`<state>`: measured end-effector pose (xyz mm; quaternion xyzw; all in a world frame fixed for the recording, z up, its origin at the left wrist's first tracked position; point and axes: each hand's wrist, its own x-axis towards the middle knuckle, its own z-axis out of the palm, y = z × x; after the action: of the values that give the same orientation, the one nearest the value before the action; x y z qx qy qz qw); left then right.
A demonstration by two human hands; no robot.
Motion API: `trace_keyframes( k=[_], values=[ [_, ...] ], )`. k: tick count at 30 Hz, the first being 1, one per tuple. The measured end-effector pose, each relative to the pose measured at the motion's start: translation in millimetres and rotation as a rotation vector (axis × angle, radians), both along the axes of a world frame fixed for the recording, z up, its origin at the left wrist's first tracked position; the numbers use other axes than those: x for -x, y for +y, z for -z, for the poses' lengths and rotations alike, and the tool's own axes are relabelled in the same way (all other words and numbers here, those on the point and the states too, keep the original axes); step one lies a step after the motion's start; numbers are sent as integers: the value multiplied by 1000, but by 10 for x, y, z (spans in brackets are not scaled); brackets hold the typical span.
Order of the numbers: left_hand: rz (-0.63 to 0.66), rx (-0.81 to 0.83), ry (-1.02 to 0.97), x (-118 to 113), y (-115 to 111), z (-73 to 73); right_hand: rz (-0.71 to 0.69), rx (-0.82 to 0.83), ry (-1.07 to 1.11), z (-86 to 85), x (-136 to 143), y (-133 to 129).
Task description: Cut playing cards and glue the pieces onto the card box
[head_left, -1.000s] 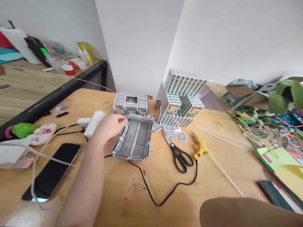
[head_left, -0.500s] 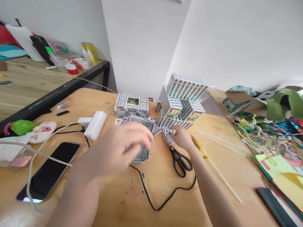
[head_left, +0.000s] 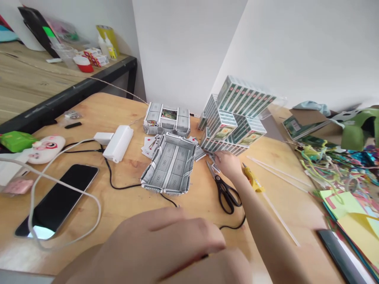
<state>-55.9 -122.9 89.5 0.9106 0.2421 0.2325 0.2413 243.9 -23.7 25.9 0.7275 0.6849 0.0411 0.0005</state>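
Observation:
My left hand [head_left: 177, 248] is large and near the camera at the bottom, its fingers curled; what they hold, if anything, is hidden. Farther off, my right hand [head_left: 227, 163] has its fingers on small folded card pieces [head_left: 213, 162] in front of the stacked card boxes [head_left: 226, 126]. Black-handled scissors [head_left: 226, 193] lie just below it. Left of the right hand sits an open tray made of folded playing cards [head_left: 171, 165]. Behind the tray stands another folded-card piece [head_left: 167, 119] with a window-like opening. Loose playing cards [head_left: 149, 145] lie beside the tray.
A phone [head_left: 60, 201] and looping white cable lie at the left, near a white power block [head_left: 119, 143]. A yellow glue gun [head_left: 252, 178] and clear sticks are right of the scissors. Coloured paper [head_left: 355, 221] and craft scraps cover the right side.
My left hand has moved from over the card tray down toward the camera, uncovering the tray. My right hand stays by the card pieces. The view has shifted a little.

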Motion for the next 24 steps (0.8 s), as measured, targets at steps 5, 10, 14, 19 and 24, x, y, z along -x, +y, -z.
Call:
trace_keyframes(
  k=[5,10,14,19,24],
  values=[
    [34,9,92,-238,140,-673,127,-212,278,42,-92,-65],
    [-11,12,229,-307,385,-743,296,-434,743,-48,-99,-181],
    [-310,39,381,-289,859,-515,378,-421,1232,-203,25,-337],
    [-642,15,561,-264,1455,-140,318,-304,1751,-261,312,-565],
    [-653,102,602,-234,1696,76,383,-260,1817,-93,521,-699]
  ],
)
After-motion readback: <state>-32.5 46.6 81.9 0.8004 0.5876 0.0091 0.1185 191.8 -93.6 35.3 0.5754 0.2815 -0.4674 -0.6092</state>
